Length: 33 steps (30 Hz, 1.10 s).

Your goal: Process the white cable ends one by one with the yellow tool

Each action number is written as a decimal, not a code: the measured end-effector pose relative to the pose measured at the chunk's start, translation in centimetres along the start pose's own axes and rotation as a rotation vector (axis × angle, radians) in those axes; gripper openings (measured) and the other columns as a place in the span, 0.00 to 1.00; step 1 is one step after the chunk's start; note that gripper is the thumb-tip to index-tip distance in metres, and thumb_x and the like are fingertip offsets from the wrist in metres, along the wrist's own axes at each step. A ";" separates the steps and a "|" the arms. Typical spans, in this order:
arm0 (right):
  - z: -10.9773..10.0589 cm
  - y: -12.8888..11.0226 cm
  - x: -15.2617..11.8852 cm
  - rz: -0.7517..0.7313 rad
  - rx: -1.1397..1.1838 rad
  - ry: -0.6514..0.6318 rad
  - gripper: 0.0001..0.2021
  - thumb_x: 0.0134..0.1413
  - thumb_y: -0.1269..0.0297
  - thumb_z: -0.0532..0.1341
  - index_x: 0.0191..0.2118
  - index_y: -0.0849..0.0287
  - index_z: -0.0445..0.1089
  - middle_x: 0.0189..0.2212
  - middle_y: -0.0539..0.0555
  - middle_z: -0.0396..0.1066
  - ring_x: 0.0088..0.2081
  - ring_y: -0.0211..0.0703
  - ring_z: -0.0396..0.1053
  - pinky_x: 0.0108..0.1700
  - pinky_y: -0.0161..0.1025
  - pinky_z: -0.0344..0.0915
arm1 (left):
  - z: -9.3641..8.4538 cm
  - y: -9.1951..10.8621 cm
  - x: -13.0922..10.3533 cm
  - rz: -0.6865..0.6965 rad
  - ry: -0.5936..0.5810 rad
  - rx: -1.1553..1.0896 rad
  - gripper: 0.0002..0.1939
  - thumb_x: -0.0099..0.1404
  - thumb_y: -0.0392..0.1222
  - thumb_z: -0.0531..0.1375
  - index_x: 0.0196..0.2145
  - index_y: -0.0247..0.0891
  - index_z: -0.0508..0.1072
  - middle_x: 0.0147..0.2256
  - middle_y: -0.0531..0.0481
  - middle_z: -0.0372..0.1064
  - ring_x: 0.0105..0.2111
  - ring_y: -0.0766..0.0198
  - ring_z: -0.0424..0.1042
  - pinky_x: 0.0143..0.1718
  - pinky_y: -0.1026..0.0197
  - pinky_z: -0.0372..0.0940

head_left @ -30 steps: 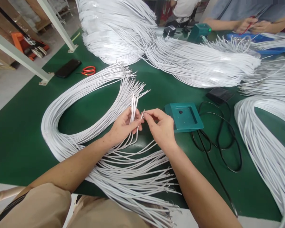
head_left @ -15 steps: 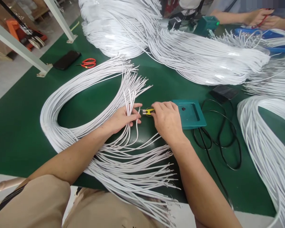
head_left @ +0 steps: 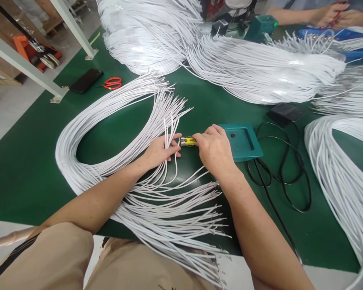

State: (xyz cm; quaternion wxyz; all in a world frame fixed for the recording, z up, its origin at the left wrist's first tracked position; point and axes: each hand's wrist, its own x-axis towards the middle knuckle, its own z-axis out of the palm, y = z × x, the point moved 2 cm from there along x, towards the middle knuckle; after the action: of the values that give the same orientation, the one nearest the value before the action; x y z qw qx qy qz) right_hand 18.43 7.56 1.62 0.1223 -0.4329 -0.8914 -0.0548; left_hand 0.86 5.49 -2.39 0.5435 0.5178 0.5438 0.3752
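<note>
My left hand (head_left: 159, 152) is closed around a few white wires (head_left: 169, 131), whose ends stand up past its fingers. One of these wires is pinched near its tip, between thumb and fingers. In my right hand (head_left: 216, 151) is a small yellow snips-like tool with metal jaws (head_left: 188, 141); the palm hides the rest of it. The jaws point left and sit right at the pinched wire's end; whether they touch it I cannot tell. Below both hands, a bundle of white wires (head_left: 175, 219) fans out toward the table's front edge.
A looped wire bundle (head_left: 68, 141) lies left. Beside my right hand is a teal tray (head_left: 258, 149), with a black cable (head_left: 286, 193) nearby. Red-handled scissors (head_left: 112, 83) and a black phone (head_left: 86, 80) lie behind. Large wire heaps (head_left: 260, 68) fill the back; a co-worker's hands (head_left: 335, 16) hold a red-handled tool.
The yellow tool's jaws have come closer together at the pinched wire's end. My left hand still holds the wires. The whole view has shifted slightly.
</note>
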 end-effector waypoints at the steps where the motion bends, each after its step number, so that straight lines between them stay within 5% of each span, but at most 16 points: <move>1: 0.1 0.0 0.0 0.000 0.005 0.004 0.14 0.57 0.75 0.51 0.35 0.61 0.74 0.25 0.58 0.71 0.36 0.50 0.61 0.53 0.47 0.54 | 0.1 -0.1 0.1 -0.005 0.003 0.015 0.13 0.56 0.41 0.65 0.38 0.32 0.75 0.41 0.41 0.73 0.26 0.67 0.75 0.16 0.71 0.61; 6: -0.2 0.2 -0.2 0.032 0.036 0.001 0.14 0.60 0.72 0.51 0.40 0.62 0.74 0.29 0.58 0.74 0.40 0.51 0.63 0.58 0.52 0.50 | 0.5 -0.4 0.3 -0.018 -0.009 0.051 0.14 0.56 0.43 0.64 0.37 0.31 0.75 0.43 0.39 0.73 0.28 0.63 0.76 0.16 0.70 0.61; 11: -0.6 1.7 -1.3 0.321 -0.069 0.170 0.19 0.63 0.65 0.50 0.57 0.64 0.63 0.57 0.66 0.64 0.58 0.60 0.55 0.61 0.68 0.37 | 0.5 0.0 0.2 -0.062 -0.018 0.013 0.13 0.54 0.44 0.65 0.33 0.30 0.74 0.51 0.37 0.68 0.30 0.63 0.77 0.18 0.70 0.61; 16: -0.4 2.3 -1.5 0.346 -0.067 0.174 0.20 0.64 0.65 0.50 0.59 0.64 0.61 0.59 0.67 0.61 0.60 0.61 0.54 0.61 0.68 0.40 | -0.3 0.2 -0.1 -0.078 0.001 -0.040 0.15 0.53 0.45 0.67 0.35 0.31 0.74 0.51 0.39 0.68 0.31 0.63 0.78 0.20 0.71 0.60; 20: -1.7 -0.3 -0.9 0.157 0.158 0.193 0.15 0.63 0.66 0.51 0.52 0.63 0.68 0.53 0.65 0.68 0.52 0.55 0.62 0.55 0.54 0.55 | -1.1 0.0 -0.3 -0.052 0.023 -0.171 0.25 0.52 0.44 0.68 0.47 0.35 0.71 0.33 0.49 0.71 0.30 0.63 0.76 0.22 0.70 0.59; 23: -1.8 -4.1 -0.7 -0.262 0.389 -0.001 0.12 0.63 0.67 0.52 0.37 0.59 0.73 0.39 0.58 0.74 0.41 0.46 0.66 0.46 0.44 0.62 | -1.4 0.0 -0.3 -0.039 0.025 -0.242 0.20 0.49 0.44 0.70 0.39 0.34 0.74 0.28 0.53 0.70 0.25 0.69 0.70 0.24 0.68 0.61; 25: -1.2 -6.2 -1.0 -0.386 0.365 -0.072 0.10 0.60 0.69 0.55 0.32 0.60 0.72 0.31 0.57 0.74 0.42 0.48 0.66 0.44 0.44 0.62 | -1.5 0.1 -0.4 -0.058 0.015 -0.272 0.18 0.49 0.44 0.71 0.36 0.34 0.75 0.28 0.53 0.70 0.24 0.71 0.68 0.26 0.68 0.62; 29: 0.0 -7.4 -1.8 -0.224 0.301 -0.282 0.07 0.55 0.71 0.59 0.28 0.61 0.73 0.23 0.59 0.72 0.34 0.50 0.68 0.34 0.43 0.60 | -1.5 0.5 -0.5 -0.101 0.018 -0.304 0.17 0.55 0.49 0.67 0.40 0.36 0.77 0.33 0.49 0.71 0.33 0.68 0.70 0.31 0.68 0.63; 33: -1.2 -5.9 -1.5 -0.003 0.591 -0.447 0.14 0.56 0.66 0.58 0.20 0.57 0.69 0.18 0.53 0.69 0.22 0.41 0.63 0.28 0.39 0.57 | -1.5 0.7 -0.7 -0.039 0.027 -0.140 0.18 0.58 0.51 0.64 0.42 0.36 0.78 0.29 0.51 0.70 0.30 0.69 0.67 0.33 0.67 0.63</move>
State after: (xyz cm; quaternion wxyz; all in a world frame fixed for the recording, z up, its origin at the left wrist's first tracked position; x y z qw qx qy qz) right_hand 14.87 2.53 2.40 0.0442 -0.3788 -0.8741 0.3008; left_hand -0.57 5.11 -1.41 0.5783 0.4625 0.5335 0.4087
